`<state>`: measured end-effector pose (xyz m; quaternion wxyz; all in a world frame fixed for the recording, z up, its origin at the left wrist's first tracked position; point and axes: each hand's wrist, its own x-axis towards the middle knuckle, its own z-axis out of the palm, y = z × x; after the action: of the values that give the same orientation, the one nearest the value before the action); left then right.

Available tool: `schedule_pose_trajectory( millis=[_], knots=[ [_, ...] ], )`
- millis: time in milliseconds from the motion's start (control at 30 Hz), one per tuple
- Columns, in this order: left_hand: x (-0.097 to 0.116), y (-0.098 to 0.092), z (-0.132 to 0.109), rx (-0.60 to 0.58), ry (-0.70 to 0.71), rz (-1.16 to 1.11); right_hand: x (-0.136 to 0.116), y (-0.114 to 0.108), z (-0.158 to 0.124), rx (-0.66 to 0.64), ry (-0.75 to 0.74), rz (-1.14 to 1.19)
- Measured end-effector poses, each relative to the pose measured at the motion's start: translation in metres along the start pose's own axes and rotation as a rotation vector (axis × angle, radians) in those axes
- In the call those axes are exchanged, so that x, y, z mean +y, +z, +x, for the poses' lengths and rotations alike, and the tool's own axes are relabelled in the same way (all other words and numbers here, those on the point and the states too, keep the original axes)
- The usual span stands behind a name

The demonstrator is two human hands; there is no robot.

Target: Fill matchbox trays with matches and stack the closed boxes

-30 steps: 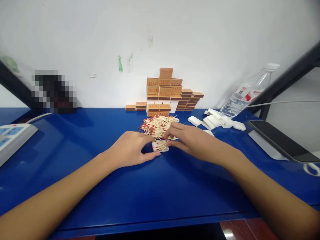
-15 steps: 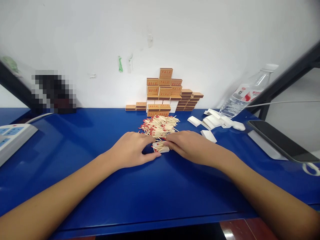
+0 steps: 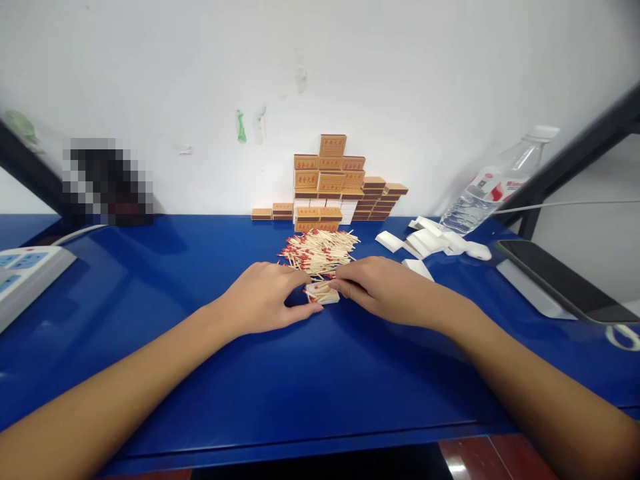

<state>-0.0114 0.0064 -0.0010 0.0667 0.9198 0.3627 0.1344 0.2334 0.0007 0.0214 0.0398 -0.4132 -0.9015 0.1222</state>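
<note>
Tray (image 3: pixel 331 299) partly behind hands (image 3: pixel 261 297), power strip (image 3: pixel 44 280) cropped

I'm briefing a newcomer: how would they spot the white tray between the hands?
On the glossy blue table, find the heap of red-tipped wooden matches. On its near side, between the person's left hand and right hand, sits the small white rectangular card tray. Unlike the loose white pieces to the right, it has matches lying in it.

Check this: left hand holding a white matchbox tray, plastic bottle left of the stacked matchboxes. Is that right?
The bottle's side is wrong: the head view shows the plastic bottle right of the stacked matchboxes. The left hand does hold the white matchbox tray.
</note>
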Motion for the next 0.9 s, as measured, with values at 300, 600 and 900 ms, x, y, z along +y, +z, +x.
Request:
schedule_pose_trajectory(
  millis=[300,600,900],
  knots=[
    [0.000,0.000,0.000,-0.009,0.000,0.003,0.000,0.005,0.004,0.070,-0.033,0.103],
    [0.000,-0.001,0.000,-0.011,0.027,0.012,-0.001,0.005,0.002,0.116,-0.084,0.158],
    [0.002,0.003,-0.002,0.052,0.107,0.067,-0.015,0.018,0.007,0.175,-0.131,0.320]
  ],
)
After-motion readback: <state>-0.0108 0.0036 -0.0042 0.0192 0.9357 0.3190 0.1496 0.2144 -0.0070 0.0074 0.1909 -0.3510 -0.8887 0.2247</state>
